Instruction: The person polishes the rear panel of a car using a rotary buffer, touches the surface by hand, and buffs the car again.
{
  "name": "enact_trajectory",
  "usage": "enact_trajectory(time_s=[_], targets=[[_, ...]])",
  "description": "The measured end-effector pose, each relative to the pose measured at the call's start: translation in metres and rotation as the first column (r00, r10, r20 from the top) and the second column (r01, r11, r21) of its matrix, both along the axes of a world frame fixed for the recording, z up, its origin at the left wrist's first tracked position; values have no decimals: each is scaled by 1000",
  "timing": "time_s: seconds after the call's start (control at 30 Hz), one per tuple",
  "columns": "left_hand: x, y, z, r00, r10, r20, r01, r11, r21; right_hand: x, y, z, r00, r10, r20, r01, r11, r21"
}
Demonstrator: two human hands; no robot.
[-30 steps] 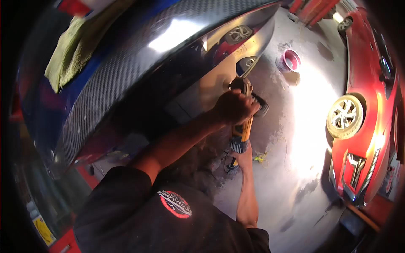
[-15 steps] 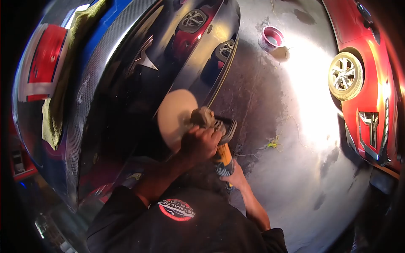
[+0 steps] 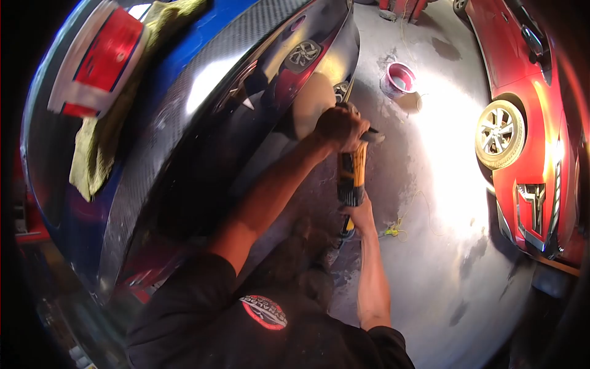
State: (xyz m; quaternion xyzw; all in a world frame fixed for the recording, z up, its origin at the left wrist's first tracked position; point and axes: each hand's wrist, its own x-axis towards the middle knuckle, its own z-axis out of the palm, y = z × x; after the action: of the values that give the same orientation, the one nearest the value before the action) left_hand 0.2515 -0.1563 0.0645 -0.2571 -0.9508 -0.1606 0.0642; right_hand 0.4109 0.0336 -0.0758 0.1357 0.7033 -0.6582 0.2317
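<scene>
A yellow and black power polisher (image 3: pixel 351 175) is in both of my hands, its pad end up and its rear end toward me. My left hand (image 3: pixel 342 128) is wrapped round its head. Lower down, my right hand (image 3: pixel 359 215) grips the rear of its body. The round pale pad (image 3: pixel 313 106) faces the glossy dark panel of the blue car (image 3: pixel 246 132); whether it touches the surface I cannot tell. Reflections of wheels show in the panel.
A yellow-green towel (image 3: pixel 95 154) and a white and red tub (image 3: pixel 101 61) rest on the blue car. On the floor stands a pink bucket (image 3: pixel 398 81), with a yellow-green cord (image 3: pixel 393 230) nearer me. A red car (image 3: pixel 522 123) is at the right.
The polisher and both hands first moved down and left along the dark panel, then back up and right. The camera's view has shifted too. Both hands keep their hold.
</scene>
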Motion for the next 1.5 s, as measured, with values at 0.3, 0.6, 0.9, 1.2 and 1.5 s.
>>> enact_trajectory(time_s=[0.3, 0.6, 0.9, 1.2, 1.5], targets=[[139, -16, -2, 998, 58, -24, -61, 986, -157, 115, 11, -6, 992, 115, -55, -116, 993, -30], [364, -11, 27, 954, 287, 91, -290, 957, 23, 249, 54, 10, 837, 542, 70, -546, 828, 127], [501, -34, 53, 754, 620, 215, -648, 757, 89, 77, 20, 312, 280, 619, -734, -437, 763, 476], [639, -48, 51, 442, 874, 200, -896, 422, 137, 12, -244, 502, -534, 594, -602, 181, 776, 604], [717, -59, 31, 48, 967, 252, -998, 39, 38, 8, -272, 526, -513, 741, -433, 214, 599, 772]])
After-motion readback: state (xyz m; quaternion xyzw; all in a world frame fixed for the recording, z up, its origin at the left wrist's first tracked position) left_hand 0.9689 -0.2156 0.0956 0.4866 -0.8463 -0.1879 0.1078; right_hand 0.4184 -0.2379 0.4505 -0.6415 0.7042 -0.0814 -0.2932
